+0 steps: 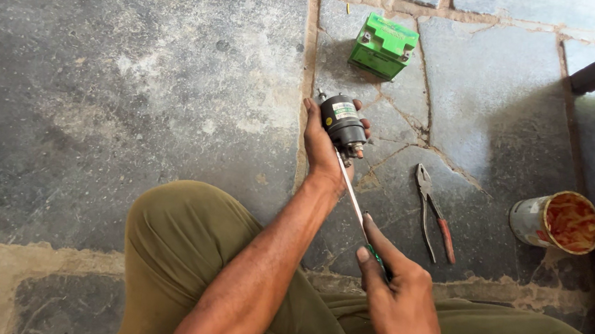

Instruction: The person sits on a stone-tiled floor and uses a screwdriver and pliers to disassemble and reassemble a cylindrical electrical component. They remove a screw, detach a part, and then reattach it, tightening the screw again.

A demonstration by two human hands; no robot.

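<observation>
Gripping a small black cylindrical motor part (pixel 343 122), the left hand (pixel 324 142) wraps its fingers round the body and holds it just above the stone floor (pixel 129 83), ahead of the person's bent knee in olive trousers (pixel 179 239). The right hand (pixel 394 299) is closed round the green handle of a long screwdriver (pixel 353 199), index finger stretched along the shaft, whose tip meets the terminal end of the part. A pair of pliers (pixel 434 212) with reddish grips lies just right of the shaft. Farther right stands an open rusty tin (pixel 557 220); a green box-shaped battery (pixel 383 46) sits beyond the part.
</observation>
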